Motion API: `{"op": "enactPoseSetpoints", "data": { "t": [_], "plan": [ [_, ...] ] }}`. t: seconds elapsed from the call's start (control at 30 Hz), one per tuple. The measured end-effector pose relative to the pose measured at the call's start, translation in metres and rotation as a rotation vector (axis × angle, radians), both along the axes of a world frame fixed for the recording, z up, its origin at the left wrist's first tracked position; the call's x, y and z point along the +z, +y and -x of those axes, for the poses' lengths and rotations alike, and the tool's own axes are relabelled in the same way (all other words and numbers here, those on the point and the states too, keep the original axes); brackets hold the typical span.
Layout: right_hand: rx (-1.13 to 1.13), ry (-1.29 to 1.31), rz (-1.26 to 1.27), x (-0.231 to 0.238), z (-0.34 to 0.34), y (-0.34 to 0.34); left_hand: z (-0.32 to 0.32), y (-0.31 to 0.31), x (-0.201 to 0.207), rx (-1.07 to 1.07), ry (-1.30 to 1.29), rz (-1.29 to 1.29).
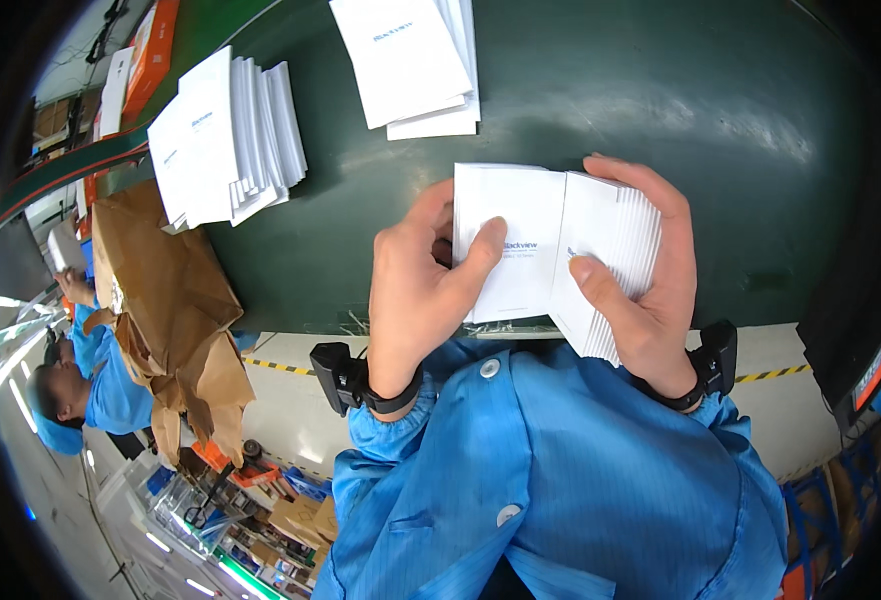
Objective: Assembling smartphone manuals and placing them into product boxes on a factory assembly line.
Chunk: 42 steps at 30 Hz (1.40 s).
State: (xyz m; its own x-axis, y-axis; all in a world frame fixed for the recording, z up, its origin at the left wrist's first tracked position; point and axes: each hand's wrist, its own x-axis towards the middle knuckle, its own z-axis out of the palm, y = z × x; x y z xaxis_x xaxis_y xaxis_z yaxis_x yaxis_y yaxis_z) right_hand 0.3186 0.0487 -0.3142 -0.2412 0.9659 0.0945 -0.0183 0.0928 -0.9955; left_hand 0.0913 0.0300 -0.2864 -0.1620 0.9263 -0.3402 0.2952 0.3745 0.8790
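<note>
My right hand (640,270) grips a thick stack of white booklets (610,250) held on edge above the dark green table (660,90). My left hand (420,285) holds one white booklet (505,240) beside that stack, thumb pressed on its front cover, fingers behind it. Both hands are close together in front of my blue jacket. Black bands with small devices sit on both wrists.
A fanned pile of white booklets (230,140) lies at the table's left, another pile (415,60) at the far middle. Crumpled brown paper (175,300) hangs off the left edge. A person in blue (100,385) works at the far left.
</note>
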Motion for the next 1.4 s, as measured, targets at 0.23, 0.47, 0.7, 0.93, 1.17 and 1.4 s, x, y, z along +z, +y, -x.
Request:
{"op": "enactPoseSetpoints", "data": {
  "t": [0.23,0.47,0.7,0.93,1.17,1.4],
  "plan": [
    [-0.031,-0.061,0.05,0.012,0.004,-0.003,0.034,0.02,0.081,0.184,-0.035,-0.372],
    [-0.049,-0.024,0.07,0.029,0.01,-0.002,0.061,0.126,0.065,0.141,0.383,-0.498],
    [-0.047,-0.056,0.016,0.032,0.012,0.003,0.034,0.114,0.045,0.268,0.954,-0.858],
    [0.077,-0.078,0.015,0.026,0.035,0.006,-0.002,0.019,0.037,-0.164,0.043,-0.118],
    [0.126,0.052,0.089,0.012,0.036,0.004,-0.007,0.008,-0.002,-0.233,-0.168,-0.085],
    [0.281,0.094,0.033,-0.01,0.019,0.01,-0.003,0.009,-0.009,-0.261,-0.235,-0.116]
  ]
}}
